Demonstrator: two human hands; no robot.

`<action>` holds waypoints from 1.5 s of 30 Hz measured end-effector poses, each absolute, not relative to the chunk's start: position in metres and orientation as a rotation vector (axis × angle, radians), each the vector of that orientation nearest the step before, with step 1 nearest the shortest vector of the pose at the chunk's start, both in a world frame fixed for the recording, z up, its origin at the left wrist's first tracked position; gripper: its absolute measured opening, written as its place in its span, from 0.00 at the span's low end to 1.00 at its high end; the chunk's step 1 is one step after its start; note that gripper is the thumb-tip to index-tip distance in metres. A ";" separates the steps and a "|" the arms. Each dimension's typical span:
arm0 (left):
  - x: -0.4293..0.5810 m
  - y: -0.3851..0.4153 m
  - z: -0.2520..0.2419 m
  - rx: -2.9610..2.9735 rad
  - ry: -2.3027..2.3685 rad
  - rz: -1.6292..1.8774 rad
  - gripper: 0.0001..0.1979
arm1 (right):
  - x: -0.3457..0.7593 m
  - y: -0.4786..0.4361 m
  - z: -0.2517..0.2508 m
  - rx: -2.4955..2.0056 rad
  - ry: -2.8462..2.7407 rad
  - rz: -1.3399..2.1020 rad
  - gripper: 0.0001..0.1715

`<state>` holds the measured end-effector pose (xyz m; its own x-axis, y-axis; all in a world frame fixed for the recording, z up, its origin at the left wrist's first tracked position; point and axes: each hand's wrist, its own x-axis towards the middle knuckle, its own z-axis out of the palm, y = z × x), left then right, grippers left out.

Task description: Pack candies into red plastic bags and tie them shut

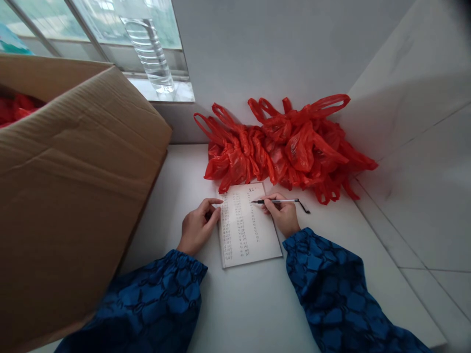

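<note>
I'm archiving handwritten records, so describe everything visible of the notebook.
The notebook looks like a thin rectangular paper pad. It lies flat on the white table, slightly turned, its top edge beside the red bags. Its pale page bears three columns of dark handwriting, too small to read; the rightmost ends higher. The left hand touches its left edge; the right hand holds a pen over the page, contact unclear.

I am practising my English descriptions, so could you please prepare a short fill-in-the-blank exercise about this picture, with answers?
1. The right hand holds a ____ over the notebook.
2. The plastic bags piled beyond the notebook are ____ in colour.
3. The large box on the left is made of ____.
4. The clear bottle stands on the ____ sill.

Missing words: pen; red; cardboard; window.
</note>
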<state>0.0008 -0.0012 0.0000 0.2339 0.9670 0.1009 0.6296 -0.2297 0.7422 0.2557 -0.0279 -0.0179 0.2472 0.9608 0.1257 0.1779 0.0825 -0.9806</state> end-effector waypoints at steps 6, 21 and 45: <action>0.001 -0.001 0.000 1.945 1.453 0.778 0.14 | 0.256 -0.028 -0.018 -1.367 -1.196 0.854 0.13; 0.000 0.000 -0.001 1.949 1.460 0.761 0.14 | 0.254 -0.036 -0.014 -1.367 -1.199 0.871 0.14; 0.002 -0.001 -0.001 1.961 1.451 0.771 0.14 | 0.256 -0.049 -0.017 -1.387 -1.191 0.903 0.11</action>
